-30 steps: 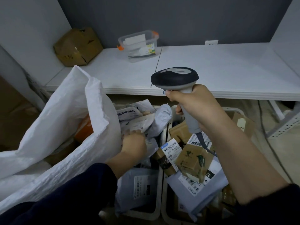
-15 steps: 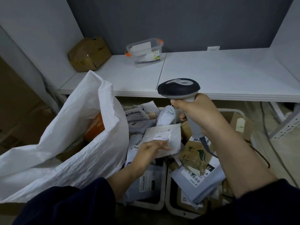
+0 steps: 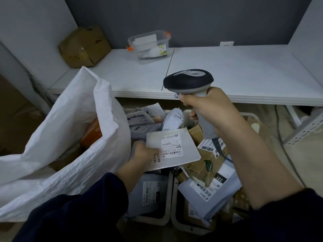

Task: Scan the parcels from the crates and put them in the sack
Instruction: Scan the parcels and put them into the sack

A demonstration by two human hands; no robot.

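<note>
My left hand [image 3: 142,157] holds a flat white parcel [image 3: 185,145] by its left edge, label up, lifted above the left crate [image 3: 167,203]. My right hand [image 3: 209,110] grips the handle of a black and grey barcode scanner [image 3: 188,81], held above and just right of the parcel. The white sack [image 3: 61,140] stands open at the left, touching the crates. The right crate [image 3: 183,227] holds cardboard boxes and a grey mailer bag [image 3: 209,191] with barcode labels. More grey mailers [image 3: 139,119] pile up at the back of the left crate.
A white table [image 3: 227,70] runs across behind the crates. On it sit a brown cardboard box [image 3: 83,48] at the far left and a clear plastic tub [image 3: 150,46] with orange clips. A white metal leg frame [image 3: 304,124] stands at the right.
My left hand has pulled the flat white parcel out of the left crate and raised it, label up, under the scanner. The scanner hand has stayed nearly where it was.
</note>
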